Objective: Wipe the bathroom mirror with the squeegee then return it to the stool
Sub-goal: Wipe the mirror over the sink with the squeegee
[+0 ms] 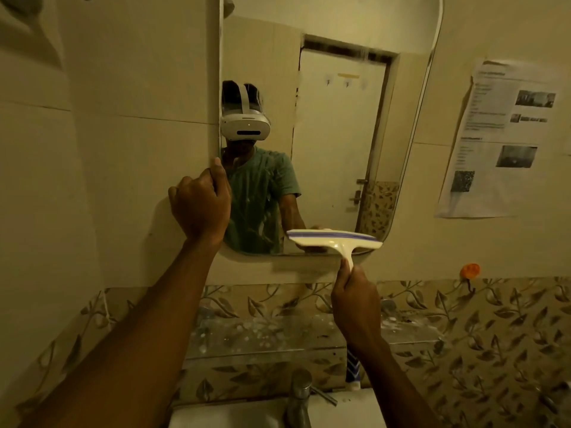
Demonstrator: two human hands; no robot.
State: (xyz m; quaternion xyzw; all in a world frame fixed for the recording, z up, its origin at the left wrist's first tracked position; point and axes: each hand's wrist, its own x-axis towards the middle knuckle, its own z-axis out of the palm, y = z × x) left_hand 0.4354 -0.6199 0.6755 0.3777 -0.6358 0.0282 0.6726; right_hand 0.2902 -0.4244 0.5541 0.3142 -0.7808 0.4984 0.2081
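White, blue-edged squeegee

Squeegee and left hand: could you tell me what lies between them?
Head view: only bare mirror glass, showing a green-shirted reflection, separates left hand and squeegee.

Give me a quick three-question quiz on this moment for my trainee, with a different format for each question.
1. True or false: the squeegee is at the top of the mirror.
2. What does the left hand grip? A) the squeegee B) the mirror's left edge C) nothing
3. Fill in: the right hand holds the squeegee by its ____.

Key: 1 false, it is at the bottom right; 2 B; 3 handle.
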